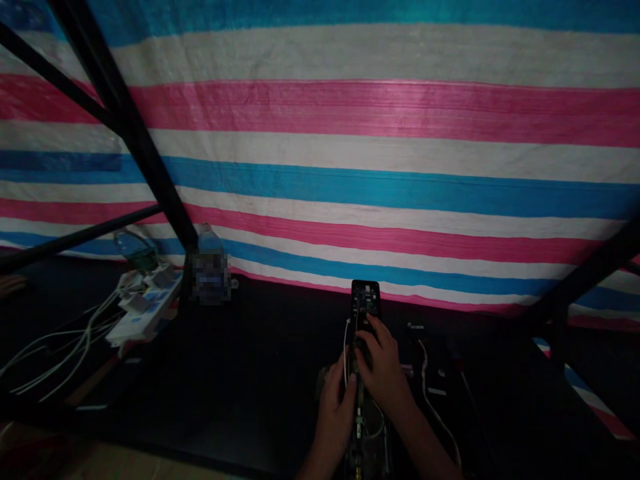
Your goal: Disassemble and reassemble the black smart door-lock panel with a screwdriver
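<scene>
A long, narrow, dark device (359,427) with bare inner parts, wires and a brass-coloured rod lies lengthwise in front of me. My left hand (336,400) grips its left side, thumb along the edge. Across the middle of it reaches my right hand (383,367), fingers bent and pressed onto the parts; whatever they pinch is too dark to make out. Beyond my fingertips is a black phone-shaped panel (367,293) showing small, light, chip-like parts. A white cable (346,347) runs beside the device's left edge.
On the right lie a small connector (415,328) with a white cable, a screwdriver (456,357) and small pieces. A white power strip (145,317) with plugs and cables is on the left, near a plastic bottle (210,267). Black frame bars (130,133) stand before a striped sheet (375,160).
</scene>
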The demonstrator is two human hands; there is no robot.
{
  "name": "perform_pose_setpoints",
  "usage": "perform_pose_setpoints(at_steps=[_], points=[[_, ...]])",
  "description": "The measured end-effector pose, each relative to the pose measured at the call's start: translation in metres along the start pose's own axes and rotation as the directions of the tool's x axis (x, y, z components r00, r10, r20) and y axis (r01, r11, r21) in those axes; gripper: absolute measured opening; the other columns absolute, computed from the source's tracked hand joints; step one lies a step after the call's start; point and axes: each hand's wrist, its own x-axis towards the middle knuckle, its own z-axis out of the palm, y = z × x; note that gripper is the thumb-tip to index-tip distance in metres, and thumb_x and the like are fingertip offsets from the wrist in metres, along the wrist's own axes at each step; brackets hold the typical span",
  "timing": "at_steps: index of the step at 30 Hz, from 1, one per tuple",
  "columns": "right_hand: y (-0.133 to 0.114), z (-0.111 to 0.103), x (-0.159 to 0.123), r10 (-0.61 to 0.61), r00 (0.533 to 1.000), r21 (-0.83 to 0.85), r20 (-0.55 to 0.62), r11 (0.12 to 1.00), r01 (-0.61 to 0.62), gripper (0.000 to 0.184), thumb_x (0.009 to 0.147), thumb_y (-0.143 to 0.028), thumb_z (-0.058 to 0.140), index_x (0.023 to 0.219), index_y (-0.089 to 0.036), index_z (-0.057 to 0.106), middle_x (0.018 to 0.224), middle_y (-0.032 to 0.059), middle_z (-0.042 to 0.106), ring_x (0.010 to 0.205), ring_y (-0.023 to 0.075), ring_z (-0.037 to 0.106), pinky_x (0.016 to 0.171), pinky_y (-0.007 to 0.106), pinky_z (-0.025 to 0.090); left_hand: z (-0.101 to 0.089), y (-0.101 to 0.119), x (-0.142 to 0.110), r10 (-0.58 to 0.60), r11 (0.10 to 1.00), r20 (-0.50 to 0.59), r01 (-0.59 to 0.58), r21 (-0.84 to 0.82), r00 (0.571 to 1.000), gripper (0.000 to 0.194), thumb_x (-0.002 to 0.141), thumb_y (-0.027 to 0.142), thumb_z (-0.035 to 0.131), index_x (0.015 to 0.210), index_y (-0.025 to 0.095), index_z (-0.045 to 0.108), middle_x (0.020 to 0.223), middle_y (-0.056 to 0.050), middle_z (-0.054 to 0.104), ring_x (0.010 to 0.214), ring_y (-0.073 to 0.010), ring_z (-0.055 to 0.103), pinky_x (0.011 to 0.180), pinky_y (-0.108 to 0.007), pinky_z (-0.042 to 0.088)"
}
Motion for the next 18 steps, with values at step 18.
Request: perform_pose_setpoints(at_steps=[18], points=[[0.021, -0.007, 0.047, -0.059, 0.998, 0.064, -0.003, 0.996, 0.059, 0.031, 0.096, -0.017, 0.053, 0.121, -0.023, 0.07, 0.119, 0.0097, 0.068, 0.108, 0.0239, 0.059, 0.097, 0.04, 0.043, 0.011, -0.019, -0.027, 0.142, 0.953, 0.153, -0.176, 0.244, 0.978, 0.048, 0.092, 0.026, 0.055, 0.139, 0.028, 0.055, 0.164, -0.008, 0.021, 0.15, -0.034, 0.023, 0.121, -0.053, 0.022]])
